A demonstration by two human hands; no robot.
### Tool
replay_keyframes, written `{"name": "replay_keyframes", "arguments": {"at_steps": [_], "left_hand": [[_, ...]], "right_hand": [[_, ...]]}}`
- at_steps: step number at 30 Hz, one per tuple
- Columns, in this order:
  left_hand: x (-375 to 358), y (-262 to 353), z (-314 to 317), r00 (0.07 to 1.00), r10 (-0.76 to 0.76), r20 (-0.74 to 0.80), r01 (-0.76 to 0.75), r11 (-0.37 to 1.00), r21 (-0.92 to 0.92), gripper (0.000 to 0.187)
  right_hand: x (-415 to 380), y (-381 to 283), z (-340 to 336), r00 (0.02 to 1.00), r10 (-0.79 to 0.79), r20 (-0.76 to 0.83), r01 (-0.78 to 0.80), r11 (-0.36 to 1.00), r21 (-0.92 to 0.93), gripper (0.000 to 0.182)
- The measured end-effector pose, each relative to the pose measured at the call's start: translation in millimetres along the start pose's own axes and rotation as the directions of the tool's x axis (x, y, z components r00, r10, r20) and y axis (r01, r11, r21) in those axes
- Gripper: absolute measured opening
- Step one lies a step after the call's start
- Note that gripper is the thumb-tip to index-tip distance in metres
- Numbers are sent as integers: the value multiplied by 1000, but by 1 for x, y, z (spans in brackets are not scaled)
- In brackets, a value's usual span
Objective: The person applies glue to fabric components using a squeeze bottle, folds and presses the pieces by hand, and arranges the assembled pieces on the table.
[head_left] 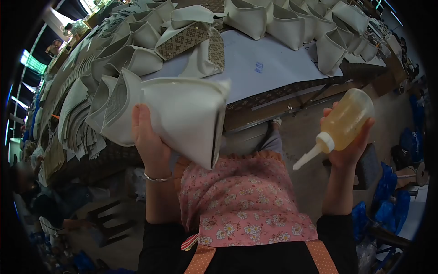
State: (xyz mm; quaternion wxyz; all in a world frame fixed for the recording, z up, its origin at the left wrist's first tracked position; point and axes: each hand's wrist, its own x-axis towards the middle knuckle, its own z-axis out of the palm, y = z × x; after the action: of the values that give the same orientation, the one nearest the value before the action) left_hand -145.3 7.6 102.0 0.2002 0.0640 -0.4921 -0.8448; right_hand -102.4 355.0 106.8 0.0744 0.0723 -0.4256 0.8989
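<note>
A pale leather-like bag piece [182, 114] is held up by my left hand [148, 134], whose fingers show at its left side. Its dark-lined seam edge faces right. My right hand [349, 146] is wrapped round a clear squeeze bottle [349, 116] of amber liquid. The bottle tilts, its white nozzle pointing down and left, apart from the bag piece. Another pale piece with stitched lines [121, 105] stands just left of the held one. Beyond lies a piece with brown patterned lining [185, 40].
A table with a white sheet [260, 68] spans the front, with many similar pale pieces [246, 20] along its back. Stacked flat pieces [77, 121] lie at the left. A dark stool [109, 221] and a person [50, 201] are at lower left; blue bags [388, 201] lie right.
</note>
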Motion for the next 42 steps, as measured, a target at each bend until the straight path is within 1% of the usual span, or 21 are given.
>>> {"name": "replay_keyframes", "arguments": {"at_steps": [1,2,4,6,8,10,11,12,13,14,16,17,18,20,24,26,30,32,36,38,42], "left_hand": [[-8,-3,-4,996,37,76,-42,997,63,18],[-15,-5,-7,997,35,72,-40,997,66,18],[-28,-10,-14,972,88,219,-164,919,358,17],[-40,-20,-13,976,152,156,-192,938,289,17],[-53,-24,-7,972,214,96,-231,948,217,17],[-66,-24,-3,989,115,97,-114,993,-15,21],[-71,-24,-6,988,116,101,-115,993,-14,21],[-76,-25,-9,976,-71,205,87,994,-71,29],[-80,-25,-11,917,-247,315,292,951,-105,39],[-84,-25,-8,915,-250,316,294,950,-101,39],[-93,-24,2,809,-382,446,490,858,-153,56],[-99,-30,-4,784,-474,400,547,833,-85,70],[-103,-35,-9,782,-476,402,549,832,-82,70],[-107,-45,-16,704,-360,612,542,829,-136,68],[-109,-57,-34,656,-335,676,440,898,18,72],[-109,-54,-35,617,-400,677,405,900,162,73],[-106,-52,-33,613,-387,689,493,869,49,72],[-102,-63,-43,546,-315,776,396,913,92,73],[-107,-61,-38,607,-350,713,368,919,138,75],[-108,-60,-33,651,-325,686,365,926,92,75],[-109,-58,-34,642,-369,672,382,914,137,76]], "right_hand": [[-2,3,1,1000,2,-2,-2,1000,1,72],[-5,8,5,1000,9,5,-10,998,64,69],[-15,18,14,1000,22,12,-23,991,129,66],[-25,30,24,998,40,38,-49,965,258,67],[-33,42,32,1000,4,15,-8,963,271,68],[-36,48,38,999,-32,-13,34,960,277,69],[-37,49,41,998,-58,6,54,959,278,69],[-38,49,43,996,-82,23,73,958,277,70],[-38,50,43,996,-84,19,76,957,279,70],[-38,50,44,995,-102,24,92,961,261,70],[-38,51,45,992,-121,32,110,964,243,70],[-37,53,47,991,-133,-24,135,963,232,69],[-38,54,48,986,-145,-83,160,962,220,69],[-38,54,48,985,-139,-107,158,967,200,69],[-39,58,48,983,-117,-138,142,972,188,67],[-39,63,48,982,-122,-146,146,975,166,66],[-37,67,47,977,-143,-160,163,979,121,64],[-36,68,47,974,-141,-176,165,978,130,64],[-33,68,47,966,-159,-206,179,980,81,62],[-33,64,46,969,-159,-191,170,984,43,62],[-32,66,46,953,-202,-225,199,979,-37,63]]}}
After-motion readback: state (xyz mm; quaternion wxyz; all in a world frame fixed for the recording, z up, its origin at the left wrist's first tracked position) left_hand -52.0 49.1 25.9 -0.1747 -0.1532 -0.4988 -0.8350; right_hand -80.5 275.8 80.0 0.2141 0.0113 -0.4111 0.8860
